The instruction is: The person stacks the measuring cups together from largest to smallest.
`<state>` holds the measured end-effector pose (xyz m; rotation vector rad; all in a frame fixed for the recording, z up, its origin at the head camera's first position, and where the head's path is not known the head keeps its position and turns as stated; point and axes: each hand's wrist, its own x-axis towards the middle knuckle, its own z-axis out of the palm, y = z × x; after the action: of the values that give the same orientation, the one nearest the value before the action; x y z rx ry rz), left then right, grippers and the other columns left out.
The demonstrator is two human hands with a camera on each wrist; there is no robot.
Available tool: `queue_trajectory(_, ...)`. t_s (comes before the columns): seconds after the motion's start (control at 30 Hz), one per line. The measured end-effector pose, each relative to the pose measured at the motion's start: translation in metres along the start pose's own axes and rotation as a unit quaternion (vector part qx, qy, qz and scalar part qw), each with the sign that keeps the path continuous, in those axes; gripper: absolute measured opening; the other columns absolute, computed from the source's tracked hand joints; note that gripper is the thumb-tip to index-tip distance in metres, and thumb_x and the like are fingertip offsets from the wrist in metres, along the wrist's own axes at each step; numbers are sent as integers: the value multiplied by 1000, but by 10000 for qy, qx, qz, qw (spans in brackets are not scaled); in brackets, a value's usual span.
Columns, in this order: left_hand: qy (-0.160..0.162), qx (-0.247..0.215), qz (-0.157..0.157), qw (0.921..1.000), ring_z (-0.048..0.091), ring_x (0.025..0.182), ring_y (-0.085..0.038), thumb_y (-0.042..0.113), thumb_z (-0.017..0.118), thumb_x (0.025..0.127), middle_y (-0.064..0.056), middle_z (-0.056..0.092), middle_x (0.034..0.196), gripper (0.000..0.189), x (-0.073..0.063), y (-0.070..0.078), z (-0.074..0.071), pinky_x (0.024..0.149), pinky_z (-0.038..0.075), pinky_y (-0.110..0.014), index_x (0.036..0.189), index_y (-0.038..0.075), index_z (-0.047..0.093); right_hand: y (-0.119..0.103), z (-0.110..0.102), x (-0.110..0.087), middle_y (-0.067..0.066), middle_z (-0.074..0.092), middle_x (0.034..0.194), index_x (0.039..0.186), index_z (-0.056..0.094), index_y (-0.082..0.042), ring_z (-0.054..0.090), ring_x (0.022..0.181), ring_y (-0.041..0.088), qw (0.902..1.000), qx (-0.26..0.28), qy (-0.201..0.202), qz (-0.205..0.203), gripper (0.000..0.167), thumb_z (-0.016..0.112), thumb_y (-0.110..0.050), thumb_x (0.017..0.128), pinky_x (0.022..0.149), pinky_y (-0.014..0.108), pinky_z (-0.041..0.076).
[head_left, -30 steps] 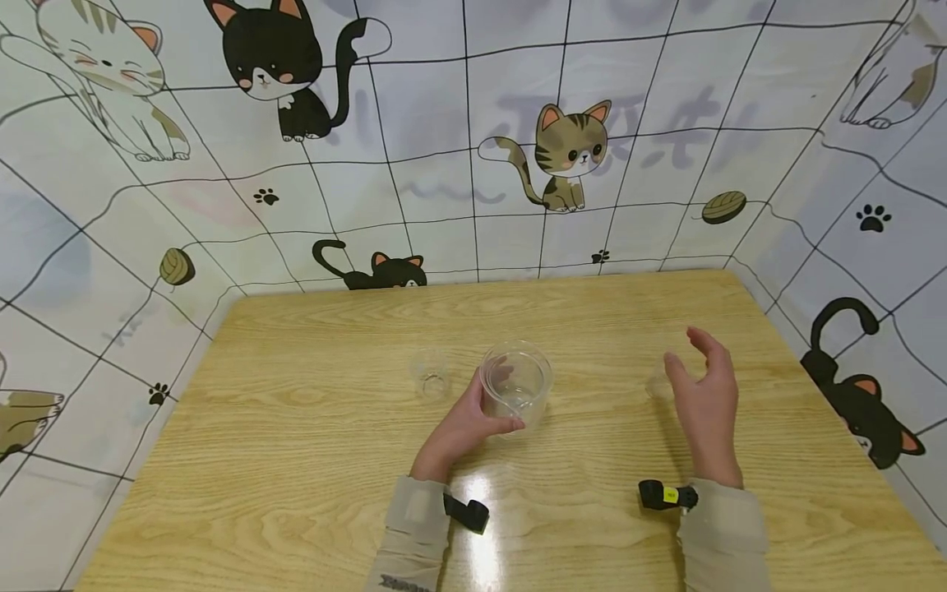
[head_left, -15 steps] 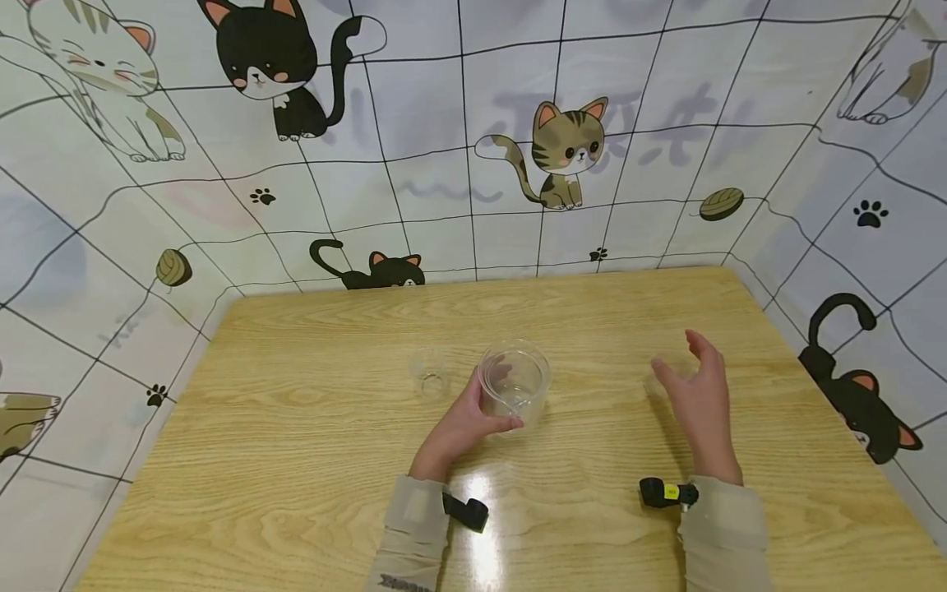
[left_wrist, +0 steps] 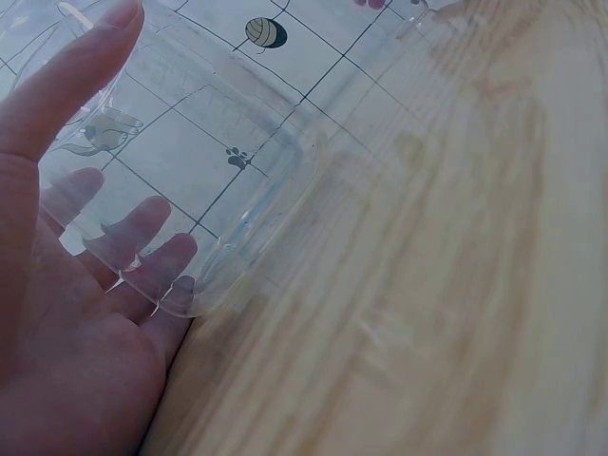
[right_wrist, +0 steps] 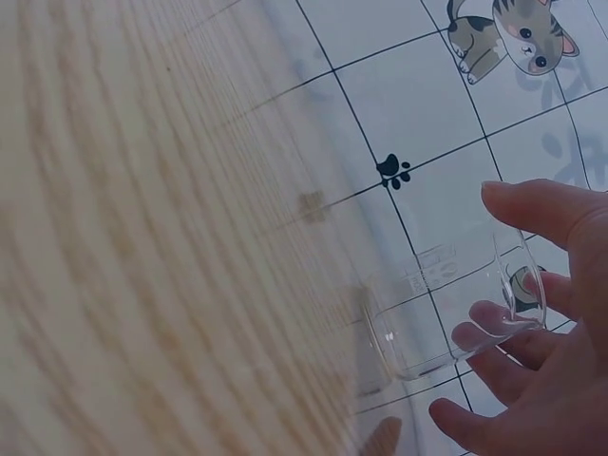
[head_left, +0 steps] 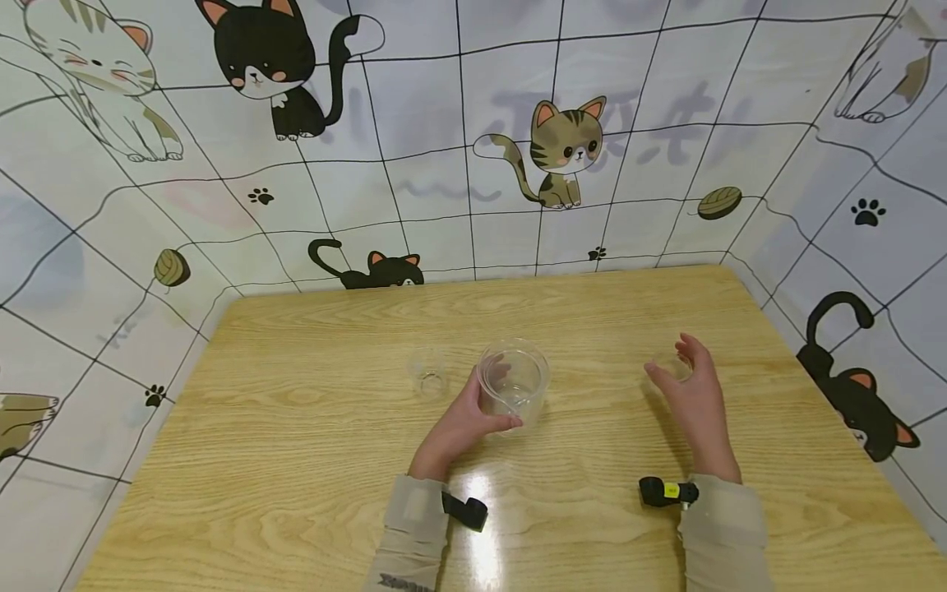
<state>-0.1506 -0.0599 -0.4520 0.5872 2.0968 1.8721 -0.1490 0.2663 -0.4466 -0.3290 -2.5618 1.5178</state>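
Observation:
Near the table's middle my left hand point(head_left: 464, 426) grips a large clear beaker point(head_left: 528, 386) from its left side, thumb in front and fingers behind. Through its wall the fingers show in the left wrist view. At the right, my right hand point(head_left: 695, 403) curves loosely round a small clear glass beaker point(right_wrist: 442, 304) with faint print on its side. In the right wrist view the thumb point(right_wrist: 532, 207) lies close over the glass near its rim, and the fingers reach behind it. Another small clear glass vessel point(head_left: 431, 382) stands left of the large beaker.
The wooden table point(head_left: 311, 460) meets a back wall point(head_left: 436, 189) and side walls covered with cat-patterned sheeting. Black cameras, such as the left wrist camera point(head_left: 468, 513), are strapped over both sleeves. A bright reflection crosses the table between the forearms.
My right hand has moved slightly left, and its thumb and fingers have come round the small beaker. The left hand still holds the large beaker in place.

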Motion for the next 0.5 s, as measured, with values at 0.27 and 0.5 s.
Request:
queue_trajectory(0.27, -4, 3, -51, 10000, 31, 127, -24, 14, 77, 69, -10, 35, 138, 91, 0, 2, 0, 101, 21, -41, 140, 21, 21, 0, 0, -1, 12, 22, 144, 144, 6, -15, 18, 130, 35, 10000, 7, -49, 74, 83, 57, -42, 84, 92, 59, 24)
queue_trajectory(0.5, -7, -7, -48, 10000, 32, 127, -24, 14, 77, 69, -10, 35, 138, 91, 0, 1, 0, 102, 21, -41, 141, 21, 21, 1, 1, 0, 12, 24, 143, 144, 6, -16, 22, 128, 34, 9999, 7, -35, 115, 83, 57, -41, 84, 91, 57, 26)
